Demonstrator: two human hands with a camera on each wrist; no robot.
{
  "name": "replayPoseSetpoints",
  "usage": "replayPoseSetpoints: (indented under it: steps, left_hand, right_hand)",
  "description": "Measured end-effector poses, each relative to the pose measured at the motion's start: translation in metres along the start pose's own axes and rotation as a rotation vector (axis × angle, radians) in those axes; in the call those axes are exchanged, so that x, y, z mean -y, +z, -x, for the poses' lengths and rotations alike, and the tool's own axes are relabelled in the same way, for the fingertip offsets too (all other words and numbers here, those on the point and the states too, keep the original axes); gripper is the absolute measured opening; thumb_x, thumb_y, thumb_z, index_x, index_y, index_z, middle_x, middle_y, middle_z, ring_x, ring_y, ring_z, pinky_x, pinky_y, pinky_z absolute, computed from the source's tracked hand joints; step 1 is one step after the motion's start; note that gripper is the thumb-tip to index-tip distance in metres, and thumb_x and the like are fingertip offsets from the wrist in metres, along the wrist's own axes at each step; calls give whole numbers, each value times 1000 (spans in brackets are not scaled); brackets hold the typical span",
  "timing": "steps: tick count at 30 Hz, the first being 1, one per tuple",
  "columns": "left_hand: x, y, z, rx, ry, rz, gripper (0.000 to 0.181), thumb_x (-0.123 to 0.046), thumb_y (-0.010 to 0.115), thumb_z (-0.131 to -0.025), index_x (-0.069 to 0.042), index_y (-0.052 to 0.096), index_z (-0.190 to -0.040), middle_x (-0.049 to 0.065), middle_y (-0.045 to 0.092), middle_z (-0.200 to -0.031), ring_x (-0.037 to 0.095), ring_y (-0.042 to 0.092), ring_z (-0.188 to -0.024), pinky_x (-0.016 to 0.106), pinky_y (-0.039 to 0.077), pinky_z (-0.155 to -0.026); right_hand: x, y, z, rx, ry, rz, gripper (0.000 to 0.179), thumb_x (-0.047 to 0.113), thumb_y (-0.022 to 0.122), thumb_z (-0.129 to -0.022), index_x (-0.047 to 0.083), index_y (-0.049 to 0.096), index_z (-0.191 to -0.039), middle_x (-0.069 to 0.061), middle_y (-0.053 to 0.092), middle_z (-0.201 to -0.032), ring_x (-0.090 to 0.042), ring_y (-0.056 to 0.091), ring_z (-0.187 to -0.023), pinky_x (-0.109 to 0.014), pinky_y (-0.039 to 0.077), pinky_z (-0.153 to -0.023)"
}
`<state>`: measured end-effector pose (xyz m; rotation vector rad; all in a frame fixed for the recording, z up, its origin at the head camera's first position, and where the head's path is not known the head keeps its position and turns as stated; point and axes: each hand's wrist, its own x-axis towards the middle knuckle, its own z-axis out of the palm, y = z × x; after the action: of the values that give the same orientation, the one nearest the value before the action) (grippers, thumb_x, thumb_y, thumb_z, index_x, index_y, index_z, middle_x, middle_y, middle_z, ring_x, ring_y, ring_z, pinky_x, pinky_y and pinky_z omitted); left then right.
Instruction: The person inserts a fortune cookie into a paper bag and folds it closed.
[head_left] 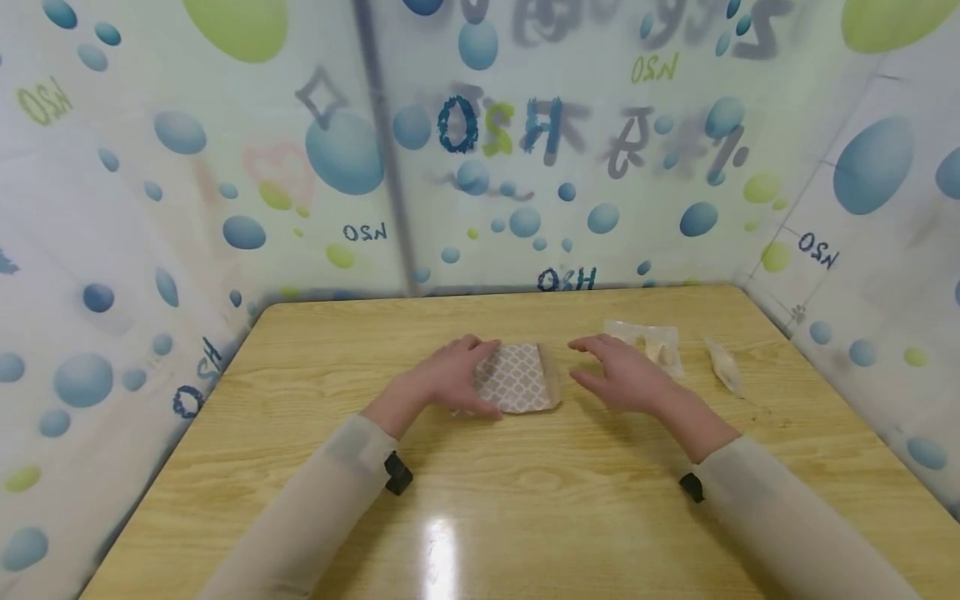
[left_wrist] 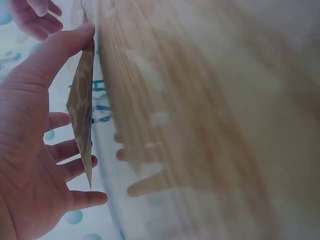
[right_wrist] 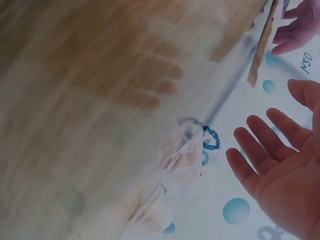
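Note:
A flat paper packet (head_left: 516, 379) with a white lattice pattern and a brown edge lies on the table, left of centre between the hands. My left hand (head_left: 452, 377) holds its left end, thumb at the near edge and fingers towards the far edge. In the left wrist view the packet (left_wrist: 81, 102) appears edge-on between thumb and fingers. To the right of the packet and apart from it, my right hand (head_left: 624, 375) hovers with spread, slightly bent fingers. That hand (right_wrist: 280, 170) holds nothing in the right wrist view.
Behind the right hand lies a clear plastic bag (head_left: 658, 348) with pale pieces inside. A second small clear packet (head_left: 723, 365) is further right. The wooden table (head_left: 480, 500) ends at a patterned curtain (head_left: 517, 183) at the back and sides.

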<state>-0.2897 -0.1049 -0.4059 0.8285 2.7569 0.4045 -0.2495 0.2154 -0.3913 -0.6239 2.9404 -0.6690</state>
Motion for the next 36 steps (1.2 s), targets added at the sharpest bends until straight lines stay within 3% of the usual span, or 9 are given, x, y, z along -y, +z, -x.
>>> replayPoseSetpoints:
  steps: [5,11,17,24,29,32,36]
  left_hand:
    - [-1,-3,9,-36,-1,6,119,-61,91,-81,-20,30,-175,17,41,-168,36,49,-151,53,47,-124]
    - [-3,-6,19,-76,24,-10,116,-57,91,-83,-18,30,-174,17,40,-167,36,49,-149,53,48,-122]
    - [-6,-6,26,-108,73,31,118,-55,92,-81,-16,30,-174,17,39,-167,34,48,-149,50,49,-123]
    - [-5,-7,32,-151,121,92,119,-51,92,-81,-15,27,-174,19,38,-166,35,49,-146,52,49,-122]
    - [0,-6,34,-206,152,112,118,-47,92,-81,-15,27,-174,17,39,-165,34,51,-145,53,51,-120]
    - [0,-4,35,-228,152,89,124,-49,94,-78,-16,24,-175,17,35,-169,37,46,-151,54,49,-122]
    - [-1,-2,35,-227,151,12,136,-57,97,-75,-17,16,-177,19,24,-177,42,31,-162,58,42,-127]
  right_hand:
    - [2,3,-2,-23,10,-172,42,30,62,-113,7,65,-149,-17,66,-150,-40,65,-136,-59,55,-112]
    - [13,6,-7,-25,39,-372,30,29,68,-111,13,74,-135,-14,74,-138,-34,74,-119,-49,64,-97]
    - [20,11,-12,-5,90,-522,26,24,72,-108,12,75,-132,-14,76,-130,-28,75,-110,-45,67,-91]
    - [23,15,-15,-31,107,-642,25,11,69,-108,2,73,-131,-17,77,-118,-16,76,-98,-47,67,-92]
    - [26,13,-14,-55,93,-753,27,8,68,-108,-3,71,-132,-21,74,-126,-12,74,-98,-37,67,-89]
    - [28,13,-14,-58,87,-792,28,9,68,-108,-5,70,-132,-22,73,-129,-11,74,-99,-32,67,-88]
    - [31,12,-16,-62,83,-805,29,9,68,-108,-5,70,-133,-21,74,-128,-11,75,-99,-36,67,-90]
